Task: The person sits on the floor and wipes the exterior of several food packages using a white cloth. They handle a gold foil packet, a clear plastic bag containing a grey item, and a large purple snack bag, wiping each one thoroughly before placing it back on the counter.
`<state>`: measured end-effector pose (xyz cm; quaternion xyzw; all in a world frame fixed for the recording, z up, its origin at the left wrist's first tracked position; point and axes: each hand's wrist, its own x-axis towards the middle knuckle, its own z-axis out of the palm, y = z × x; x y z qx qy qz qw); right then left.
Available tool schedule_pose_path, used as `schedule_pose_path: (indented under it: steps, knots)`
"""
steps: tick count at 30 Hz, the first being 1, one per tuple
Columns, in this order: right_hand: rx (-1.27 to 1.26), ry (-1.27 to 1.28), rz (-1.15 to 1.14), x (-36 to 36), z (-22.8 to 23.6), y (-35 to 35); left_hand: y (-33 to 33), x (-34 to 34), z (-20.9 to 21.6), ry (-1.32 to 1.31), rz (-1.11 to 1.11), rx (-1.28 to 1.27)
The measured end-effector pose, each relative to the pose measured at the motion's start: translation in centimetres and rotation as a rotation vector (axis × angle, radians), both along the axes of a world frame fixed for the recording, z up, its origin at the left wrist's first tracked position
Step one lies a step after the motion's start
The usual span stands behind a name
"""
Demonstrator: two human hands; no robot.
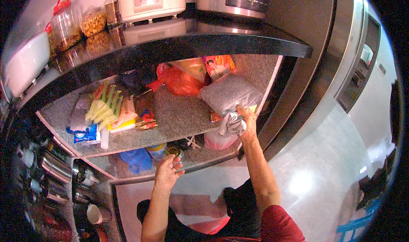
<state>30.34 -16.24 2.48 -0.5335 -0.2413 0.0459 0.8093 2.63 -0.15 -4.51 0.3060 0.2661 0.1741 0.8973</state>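
My right hand (248, 122) is closed on the gathered, crumpled end of a grey plastic bag (230, 92). The bag's full body rests toward the right end of the upper cabinet shelf (179, 110). My left hand (167, 173) is empty, its fingers loosely bent and apart, just in front of the lower shelf. A jar with a dark round top (174, 151) stands right behind its fingertips; I cannot tell whether they touch. Behind the grey bag lie a red plastic bag (181, 82) and a colourful printed packet (220, 65).
Long pale-green wrapped packs (105, 108) and other packets fill the shelf's left side. Below are a blue bag (136, 160) and a pinkish bag (219, 139). The black countertop edge (191, 46) overhangs the shelves. Steel containers (56, 165) stand at left.
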Motion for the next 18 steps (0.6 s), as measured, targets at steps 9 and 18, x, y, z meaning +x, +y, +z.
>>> schedule_pose_path:
  steps: [9, 18]
  knots:
    - [0.105, 0.362, 0.474, -7.1, 2.1, -0.3, 1.2, -1.5, 3.3, -0.138, 0.051, 0.057]
    - [-0.264, 0.19, 0.815, -9.5, -0.5, -1.1, 1.9, -3.8, 2.2, -0.435, -0.044, 0.051]
